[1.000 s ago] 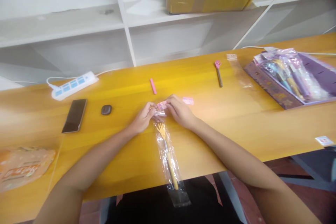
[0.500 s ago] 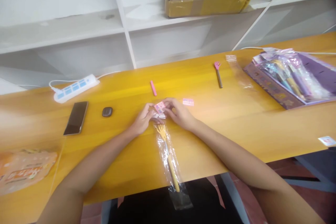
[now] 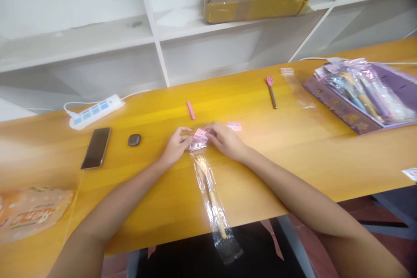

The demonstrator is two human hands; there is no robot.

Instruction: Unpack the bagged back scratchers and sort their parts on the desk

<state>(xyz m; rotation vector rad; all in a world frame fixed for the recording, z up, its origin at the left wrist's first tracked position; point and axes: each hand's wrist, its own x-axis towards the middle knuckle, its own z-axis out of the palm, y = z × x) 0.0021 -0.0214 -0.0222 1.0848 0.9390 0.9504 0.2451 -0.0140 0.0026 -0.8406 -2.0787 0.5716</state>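
Note:
A yellow hand-shaped back scratcher [image 3: 213,202] lies inside a clear plastic bag [image 3: 228,247], whose lower end hangs past the table's front edge. At the top of the bag, my left hand [image 3: 176,147] has its thumb and fingers curled on the left edge. My right hand [image 3: 226,141] pinches a small pink printed card [image 3: 200,135] just above the bag's opening. The fingertips of both hands are partly hidden. A second pink card [image 3: 234,127] lies on the table just beyond my right hand.
On the table are a pink stick [image 3: 190,110], a pink-headed back scratcher [image 3: 272,93], an empty clear bag [image 3: 298,89] and a purple box [image 3: 342,108] of bagged scratchers. To the left are a phone [image 3: 96,148], black case [image 3: 134,140], power strip [image 3: 97,112] and orange packet [image 3: 35,213].
The pink card has shifted slightly right and tilted differently at the bag's top. Both hands stay nearly in place, and the whole view has moved a little.

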